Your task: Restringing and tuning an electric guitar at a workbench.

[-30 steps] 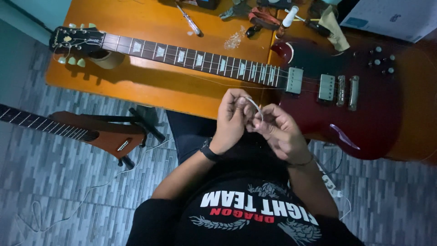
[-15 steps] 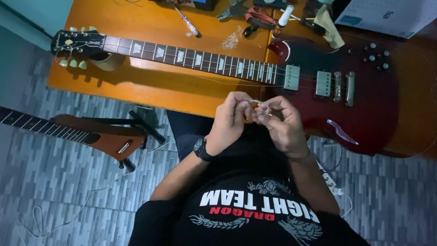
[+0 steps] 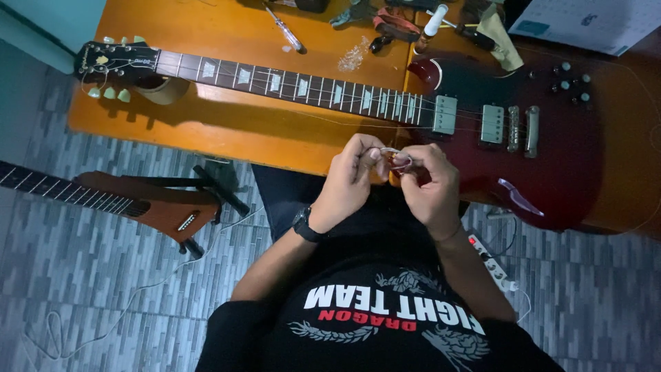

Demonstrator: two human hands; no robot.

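Note:
A dark red electric guitar (image 3: 544,145) lies flat on the orange wooden table (image 3: 227,127), its neck reaching left to the headstock (image 3: 110,62). Just in front of the table edge, my left hand (image 3: 348,182) and my right hand (image 3: 430,186) are close together, fingertips pinching a thin coiled guitar string (image 3: 394,156) between them. A black watch sits on my left wrist. The small coil is partly hidden by my fingers.
A second brown guitar (image 3: 138,207) rests on a black stand at the left over the grey tiled floor. Tools, a screwdriver (image 3: 286,29) and a cloth crowd the table's far edge. A white power strip (image 3: 492,265) and loose cables lie on the floor.
My hands have come down and closer together, and the string that stood up between the fingers is now curled into a small loop. The view has shifted slightly.

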